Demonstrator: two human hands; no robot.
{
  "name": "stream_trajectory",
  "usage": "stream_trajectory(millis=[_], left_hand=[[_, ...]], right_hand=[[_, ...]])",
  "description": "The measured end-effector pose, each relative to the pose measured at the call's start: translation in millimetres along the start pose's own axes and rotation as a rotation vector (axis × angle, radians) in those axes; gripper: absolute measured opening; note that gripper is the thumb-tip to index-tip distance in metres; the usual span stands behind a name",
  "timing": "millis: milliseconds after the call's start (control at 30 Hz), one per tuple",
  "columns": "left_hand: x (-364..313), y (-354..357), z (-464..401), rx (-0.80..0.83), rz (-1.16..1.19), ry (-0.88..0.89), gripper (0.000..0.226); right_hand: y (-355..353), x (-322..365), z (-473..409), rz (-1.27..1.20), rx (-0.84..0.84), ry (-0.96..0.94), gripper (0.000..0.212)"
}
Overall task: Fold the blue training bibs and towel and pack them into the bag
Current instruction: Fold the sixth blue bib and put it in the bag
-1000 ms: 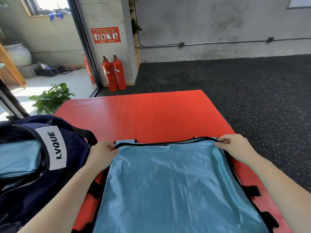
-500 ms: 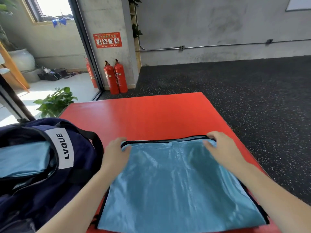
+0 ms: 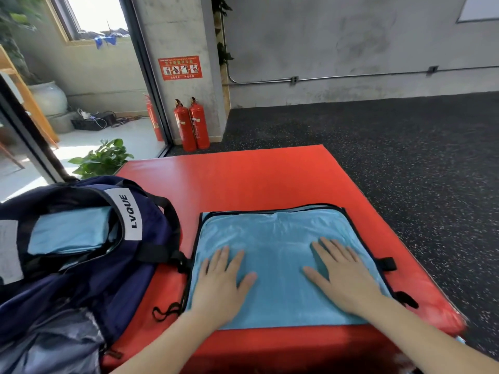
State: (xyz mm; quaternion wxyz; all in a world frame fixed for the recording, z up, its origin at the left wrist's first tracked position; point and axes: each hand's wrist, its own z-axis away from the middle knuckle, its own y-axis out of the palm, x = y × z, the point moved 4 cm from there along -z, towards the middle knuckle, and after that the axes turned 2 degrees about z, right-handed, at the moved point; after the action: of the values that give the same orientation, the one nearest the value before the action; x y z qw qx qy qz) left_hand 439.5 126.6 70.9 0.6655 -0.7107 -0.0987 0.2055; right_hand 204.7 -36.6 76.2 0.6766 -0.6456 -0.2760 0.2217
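A light blue training bib (image 3: 278,238) with black trim lies folded in half on the red mat (image 3: 243,182). My left hand (image 3: 221,282) presses flat on its near left part, fingers straight and spread. My right hand (image 3: 343,273) presses flat on its near right part in the same way. To the left stands a navy bag (image 3: 89,265) with a white LVQUE label, its top open. Inside it lies a folded light blue cloth (image 3: 67,233).
Black straps (image 3: 388,264) of the bib stick out over the mat's right side. Dark speckled floor (image 3: 405,157) surrounds the mat. Two red fire extinguishers (image 3: 191,125) stand by the far pillar, and a green plant (image 3: 100,159) grows behind the bag.
Both hands let go of the bib's far edge and slid back toward me. They now press flat on the folded bib. The view tilted down.
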Motion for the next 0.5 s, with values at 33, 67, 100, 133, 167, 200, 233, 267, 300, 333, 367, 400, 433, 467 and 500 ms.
stream_trajectory(millis=[33, 67, 100, 133, 167, 200, 233, 267, 300, 333, 367, 400, 433, 467, 500], left_hand=[[13.9, -3.1, 0.5, -0.019, -0.013, -0.025, 0.115], [25.4, -6.0, 1.5, -0.024, -0.020, -0.048, 0.119], [34.1, -8.2, 3.1, -0.019, -0.025, -0.065, 0.120], [38.9, -10.8, 5.0, -0.012, -0.030, -0.077, 0.120], [40.9, -12.9, 7.0, -0.008, -0.030, -0.087, 0.119], [40.4, -15.4, 8.8, -0.004, -0.024, -0.097, 0.116], [38.8, -17.7, 10.1, 0.003, -0.015, -0.105, 0.112], [36.5, -19.8, 11.2, 0.011, -0.010, -0.112, 0.109], [34.1, -21.6, 12.3, 0.017, -0.011, -0.119, 0.109], [32.7, -23.4, 14.0, 0.013, -0.015, -0.124, 0.113], [31.3, -24.9, 16.3, 0.005, -0.024, -0.126, 0.121], [29.4, -26.3, 20.0, -0.007, -0.031, -0.123, 0.127], [27.2, -26.5, 25.1, -0.019, -0.027, -0.114, 0.129], [22.8, -28.1, 31.7, -0.024, -0.012, -0.103, 0.126], [18.0, -29.6, 39.3, -0.023, 0.008, -0.097, 0.118]], right_hand=[[-1.1, -11.8, 0.6, 0.023, -0.005, 0.029, 0.103], [-1.6, -21.5, 1.7, 0.039, -0.008, 0.049, 0.104], [-1.7, -28.2, 3.3, 0.049, -0.006, 0.063, 0.102], [-2.3, -31.6, 4.9, 0.049, 0.000, 0.072, 0.099], [-2.9, -32.1, 6.0, 0.047, 0.008, 0.074, 0.095], [-4.1, -30.8, 6.7, 0.045, 0.016, 0.074, 0.092], [-5.6, -28.7, 7.6, 0.049, 0.022, 0.072, 0.091], [-7.8, -26.9, 8.6, 0.054, 0.025, 0.071, 0.091], [-9.5, -26.0, 9.7, 0.056, 0.025, 0.070, 0.091], [-10.4, -25.7, 10.7, 0.055, 0.022, 0.070, 0.093], [-11.3, -24.9, 12.1, 0.055, 0.018, 0.067, 0.096], [-11.7, -23.3, 14.2, 0.054, 0.016, 0.058, 0.101], [-11.9, -20.4, 17.6, 0.050, 0.011, 0.042, 0.107], [-11.9, -16.1, 21.8, 0.045, 0.005, 0.017, 0.112], [-11.7, -10.8, 26.9, 0.040, -0.001, -0.011, 0.113]])
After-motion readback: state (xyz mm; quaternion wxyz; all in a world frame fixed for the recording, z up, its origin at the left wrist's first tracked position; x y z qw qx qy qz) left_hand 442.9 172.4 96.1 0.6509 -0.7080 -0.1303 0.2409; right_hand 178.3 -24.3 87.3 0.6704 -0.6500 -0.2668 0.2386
